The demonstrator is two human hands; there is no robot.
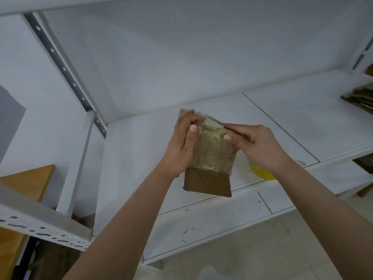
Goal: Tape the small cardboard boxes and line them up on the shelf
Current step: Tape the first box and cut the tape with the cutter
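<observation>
Two bare hands holding one small cardboard box above the white shelf, box mostly wrapped in clear tape, left hand fingers curled around its left side, right hand pinching its top right edge, yellow tape roll just behind the right wrist, flattened cardboard stack far right on the shelf

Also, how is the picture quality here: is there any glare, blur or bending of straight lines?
Head view: soft, even, bluish light with faint shadows; the shelf edges and the upright post lean and bow from the wide lens; the tape on the box gives a dull sheen, not hard glare; both the left hand and the right hand are fairly sharp, the flat cardboard at the right edge is smeared.
</observation>
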